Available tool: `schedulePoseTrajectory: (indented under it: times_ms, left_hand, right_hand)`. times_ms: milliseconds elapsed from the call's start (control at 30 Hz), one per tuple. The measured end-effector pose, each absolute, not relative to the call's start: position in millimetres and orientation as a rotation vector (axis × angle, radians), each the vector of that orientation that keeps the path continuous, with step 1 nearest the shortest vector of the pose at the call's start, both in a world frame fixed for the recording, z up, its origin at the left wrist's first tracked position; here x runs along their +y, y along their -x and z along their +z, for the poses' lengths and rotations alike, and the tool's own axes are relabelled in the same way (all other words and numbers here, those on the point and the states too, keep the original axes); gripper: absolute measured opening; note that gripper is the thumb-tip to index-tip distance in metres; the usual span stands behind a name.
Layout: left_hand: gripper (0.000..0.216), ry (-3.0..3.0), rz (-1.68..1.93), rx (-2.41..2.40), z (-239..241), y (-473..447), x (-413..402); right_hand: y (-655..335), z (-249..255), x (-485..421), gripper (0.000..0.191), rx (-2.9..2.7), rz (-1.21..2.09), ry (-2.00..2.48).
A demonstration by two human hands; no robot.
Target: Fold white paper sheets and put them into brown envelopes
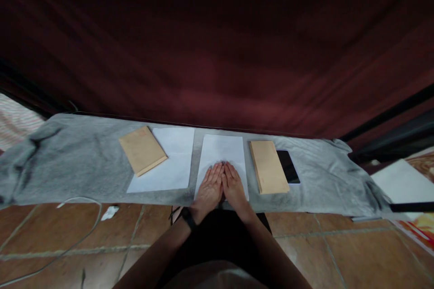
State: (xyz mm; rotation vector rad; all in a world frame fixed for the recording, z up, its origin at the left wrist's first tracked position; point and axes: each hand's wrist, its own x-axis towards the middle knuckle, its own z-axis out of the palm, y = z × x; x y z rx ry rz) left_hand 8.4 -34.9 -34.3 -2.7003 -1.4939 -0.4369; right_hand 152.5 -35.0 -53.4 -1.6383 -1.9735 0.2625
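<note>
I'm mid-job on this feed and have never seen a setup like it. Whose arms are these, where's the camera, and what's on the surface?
There is no machine here: these are a person's bare hands. The single picture comes from a camera on that person's head, looking forward and down.

The left hand, with a dark band at its wrist, and the right hand rest flat, side by side, on the middle white sheet. Neither visibly holds anything.

On the grey cloth, a tan booklet partly covers the left white sheet. At right, another tan booklet lies beside a dark-screened device.
</note>
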Motion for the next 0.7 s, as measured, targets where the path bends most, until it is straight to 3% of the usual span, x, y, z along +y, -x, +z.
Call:
schedulePoseTrajectory:
  times_ms: [500,700]
  left_hand:
    - [0.063,2.465,-0.451,-1.844,-50.6,29.7,-31.9]
    - [0.065,2.49,-0.534,-1.775,-43.8,4.5,-27.6]
  right_hand:
    - [-182.1,-75.1,-54.6,0.066,-1.917,0.04,1.867]
    - [-182.8,-72.1,-50.3,0.06,-1.89,0.063,1.856]
